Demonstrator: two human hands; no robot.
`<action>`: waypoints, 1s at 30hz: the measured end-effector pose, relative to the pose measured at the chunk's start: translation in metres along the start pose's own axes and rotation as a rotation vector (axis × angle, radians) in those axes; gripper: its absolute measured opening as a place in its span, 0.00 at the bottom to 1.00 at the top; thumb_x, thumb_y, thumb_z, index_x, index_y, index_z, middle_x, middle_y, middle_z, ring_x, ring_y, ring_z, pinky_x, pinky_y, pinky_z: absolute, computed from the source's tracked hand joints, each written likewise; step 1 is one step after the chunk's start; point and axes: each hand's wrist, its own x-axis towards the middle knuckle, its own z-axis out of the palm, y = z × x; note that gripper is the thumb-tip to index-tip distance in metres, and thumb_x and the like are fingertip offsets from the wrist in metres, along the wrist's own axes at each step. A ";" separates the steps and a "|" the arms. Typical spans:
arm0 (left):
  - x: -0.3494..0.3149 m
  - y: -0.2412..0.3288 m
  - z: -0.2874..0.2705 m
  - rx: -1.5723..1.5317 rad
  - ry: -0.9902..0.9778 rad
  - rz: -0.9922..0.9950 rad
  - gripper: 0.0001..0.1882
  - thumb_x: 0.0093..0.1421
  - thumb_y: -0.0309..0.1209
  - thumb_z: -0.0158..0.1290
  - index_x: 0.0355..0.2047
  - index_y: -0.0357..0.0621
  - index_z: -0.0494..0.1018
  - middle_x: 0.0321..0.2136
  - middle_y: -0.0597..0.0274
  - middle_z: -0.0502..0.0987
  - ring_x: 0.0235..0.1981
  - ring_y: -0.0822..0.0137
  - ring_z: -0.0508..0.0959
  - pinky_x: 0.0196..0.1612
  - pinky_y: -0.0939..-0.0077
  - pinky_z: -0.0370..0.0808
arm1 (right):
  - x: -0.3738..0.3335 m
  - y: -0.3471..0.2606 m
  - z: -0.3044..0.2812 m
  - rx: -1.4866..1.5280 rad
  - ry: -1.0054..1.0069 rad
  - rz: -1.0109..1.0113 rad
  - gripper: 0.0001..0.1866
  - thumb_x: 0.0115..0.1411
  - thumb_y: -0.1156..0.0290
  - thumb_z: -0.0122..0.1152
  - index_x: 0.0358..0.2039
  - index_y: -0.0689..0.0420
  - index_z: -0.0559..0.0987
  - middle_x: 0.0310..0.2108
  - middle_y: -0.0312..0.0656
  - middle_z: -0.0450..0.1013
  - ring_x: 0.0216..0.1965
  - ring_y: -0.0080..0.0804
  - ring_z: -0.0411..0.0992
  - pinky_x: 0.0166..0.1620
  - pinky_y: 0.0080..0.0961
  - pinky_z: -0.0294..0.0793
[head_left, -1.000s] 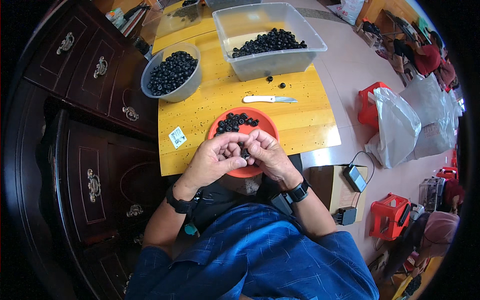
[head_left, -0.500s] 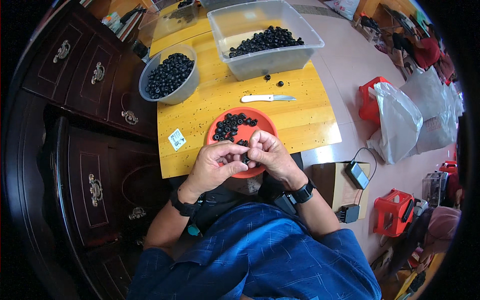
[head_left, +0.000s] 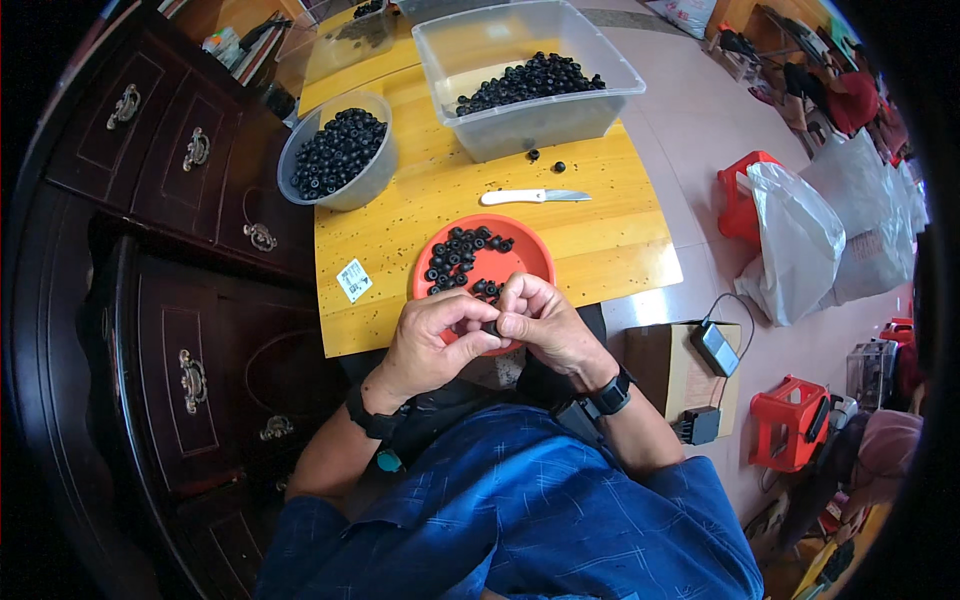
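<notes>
My left hand (head_left: 428, 338) and my right hand (head_left: 553, 330) meet over the near part of a red round dish (head_left: 522, 263). Between their pinched fingertips is a small black round part (head_left: 490, 327), mostly covered by the fingers. Both hands are closed on it. More black parts (head_left: 455, 258), rounded with a hole in the middle, lie in the dish, mostly toward its left and far side. A few sit right beside my fingertips. Beyond the dish lies a white-handled knife (head_left: 520, 197), blade pointing right, touched by neither hand.
A clear rectangular bin (head_left: 545, 132) and a round tub (head_left: 358, 190) hold many black parts on the yellow table (head_left: 610, 230). Two loose parts lie near the bin. A white label (head_left: 354, 280) sits left. Dark drawers (head_left: 160, 420) stand left; a red stool (head_left: 788, 425) stands right.
Both hands have dropped slightly toward my body, still pinching the small black part. More of the parts beside my fingertips now shows. The dish and knife stay put.
</notes>
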 end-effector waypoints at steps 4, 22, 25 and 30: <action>-0.001 -0.005 -0.003 -0.118 -0.017 -0.043 0.11 0.53 0.23 0.65 0.37 0.41 0.79 0.24 0.68 0.73 0.24 0.77 0.73 0.28 0.80 0.72 | 0.000 0.003 0.005 0.022 0.020 -0.029 0.09 0.63 0.69 0.65 0.32 0.54 0.73 0.28 0.29 0.73 0.30 0.14 0.72 0.37 0.14 0.74; -0.014 -0.027 0.001 -0.364 0.046 -0.100 0.12 0.57 0.22 0.63 0.43 0.41 0.80 0.27 0.73 0.72 0.27 0.82 0.69 0.31 0.86 0.67 | 0.004 0.011 0.007 0.012 0.053 0.006 0.06 0.65 0.72 0.62 0.35 0.55 0.73 0.31 0.30 0.74 0.33 0.15 0.73 0.39 0.14 0.75; -0.017 -0.029 0.012 -0.459 0.090 -0.091 0.11 0.59 0.22 0.62 0.43 0.40 0.79 0.29 0.72 0.72 0.29 0.82 0.70 0.35 0.86 0.68 | 0.002 0.013 0.012 0.039 0.085 -0.056 0.06 0.65 0.72 0.62 0.35 0.55 0.73 0.32 0.31 0.75 0.33 0.16 0.73 0.40 0.15 0.75; -0.017 -0.027 0.011 -0.519 0.081 -0.081 0.11 0.60 0.22 0.61 0.43 0.39 0.78 0.31 0.71 0.72 0.30 0.82 0.70 0.36 0.86 0.68 | 0.001 0.009 0.012 0.020 0.076 -0.055 0.06 0.65 0.72 0.63 0.35 0.56 0.73 0.32 0.32 0.75 0.34 0.17 0.74 0.42 0.17 0.76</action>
